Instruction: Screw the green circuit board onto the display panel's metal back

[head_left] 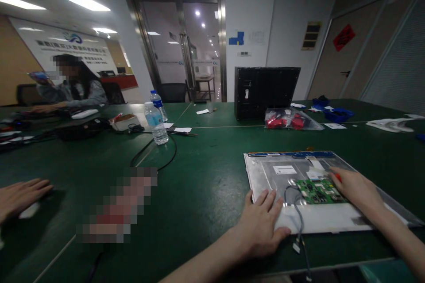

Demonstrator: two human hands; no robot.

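An LCD panel [265, 172] lies on its face, its metal back upward, on the green table in front of me. My left hand [260, 227] rests open on the panel's left front corner, fingers spread. A green circuit board [318, 191] sits on the panel's back, joined by a pale flat cable to a blue strip [288, 154] along the far edge. Fingers of my right hand [358, 190] are closed at the board's right upper corner around a small red item [338, 177], mostly hidden. Grey wires [300, 216] run from the board's left side over the panel's near edge.
Behind the panel are a black monitor housing [265, 90] and a plastic bag with red pieces [292, 120]. Blue trays [338, 115] lie farther right. Two water bottles [156, 124] stand left of centre. Another person's hand [25, 194] is at the left edge; a seated person [76, 82] is beyond.
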